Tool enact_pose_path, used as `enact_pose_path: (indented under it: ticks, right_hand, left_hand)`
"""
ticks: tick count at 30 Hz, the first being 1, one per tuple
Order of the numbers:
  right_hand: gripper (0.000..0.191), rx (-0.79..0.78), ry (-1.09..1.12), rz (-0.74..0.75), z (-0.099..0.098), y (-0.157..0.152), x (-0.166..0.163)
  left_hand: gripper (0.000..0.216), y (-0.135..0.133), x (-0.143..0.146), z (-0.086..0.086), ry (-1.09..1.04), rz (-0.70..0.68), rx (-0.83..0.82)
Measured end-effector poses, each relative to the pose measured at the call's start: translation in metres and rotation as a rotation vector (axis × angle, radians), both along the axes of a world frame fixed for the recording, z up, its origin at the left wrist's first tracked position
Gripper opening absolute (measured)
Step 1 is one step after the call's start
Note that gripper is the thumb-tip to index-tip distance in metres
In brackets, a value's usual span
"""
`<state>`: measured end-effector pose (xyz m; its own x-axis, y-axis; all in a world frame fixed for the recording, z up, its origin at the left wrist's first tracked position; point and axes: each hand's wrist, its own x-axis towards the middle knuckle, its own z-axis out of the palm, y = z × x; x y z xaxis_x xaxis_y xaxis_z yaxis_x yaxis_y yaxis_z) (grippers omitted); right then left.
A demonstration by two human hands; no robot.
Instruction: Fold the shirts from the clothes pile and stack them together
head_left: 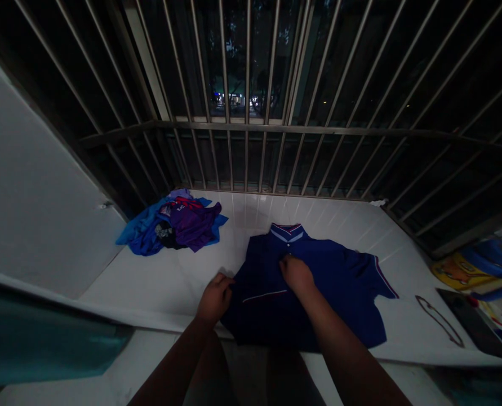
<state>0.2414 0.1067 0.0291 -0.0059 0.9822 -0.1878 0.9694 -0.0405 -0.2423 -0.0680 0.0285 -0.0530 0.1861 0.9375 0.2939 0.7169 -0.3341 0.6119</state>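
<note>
A dark blue polo shirt [331,265] lies spread on the white ledge, its striped collar pointing away from me. One sleeve with red and white trim reaches out to the right. The shirt's left side looks folded inward, and a pale trim line runs slantwise across the front. At the left edge of the cloth, my left hand [214,299] is closed with its fingertips on the fabric. My right hand [297,274] rests on the shirt front below the buttons, fingers curled and pinching cloth; my hand partly hides what they grip.
A heap of blue and purple clothes [183,223] sits on the ledge [149,287] at the left. Metal bars [251,128] close off the back. To the right are a thin cord loop [440,320], a dark flat panel [472,321] and a yellow-and-blue container [474,273].
</note>
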Motion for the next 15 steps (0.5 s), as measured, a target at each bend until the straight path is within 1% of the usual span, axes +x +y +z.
enact_pose_path:
  ticks: [2,4,7,11,13,15]
  right_hand:
    - [0.037,0.042,0.012,0.031,0.003,0.019,-0.022]
    - [0.043,0.067,0.025,0.074,0.005,0.042,-0.046]
    - [0.049,0.052,0.033,0.159,0.003,0.077,-0.072]
    - [0.041,-0.055,0.017,0.236,-0.003,0.118,-0.087]
    - [0.042,-0.085,0.010,0.236,-0.007,0.131,-0.089]
    - [0.043,-0.098,0.004,0.218,-0.012,0.138,-0.091]
  left_hand:
    - [0.035,-0.001,0.001,0.003,0.017,-0.008,0.007]
    - [0.037,-0.001,0.002,0.005,0.046,-0.016,0.004]
    - [0.041,0.000,0.003,0.005,0.081,-0.024,-0.010]
    - [0.039,0.002,0.001,0.003,0.047,-0.025,-0.023]
    - [0.039,0.002,0.000,0.001,0.005,-0.011,-0.033]
    - [0.037,0.002,-0.001,-0.001,-0.025,0.014,-0.041]
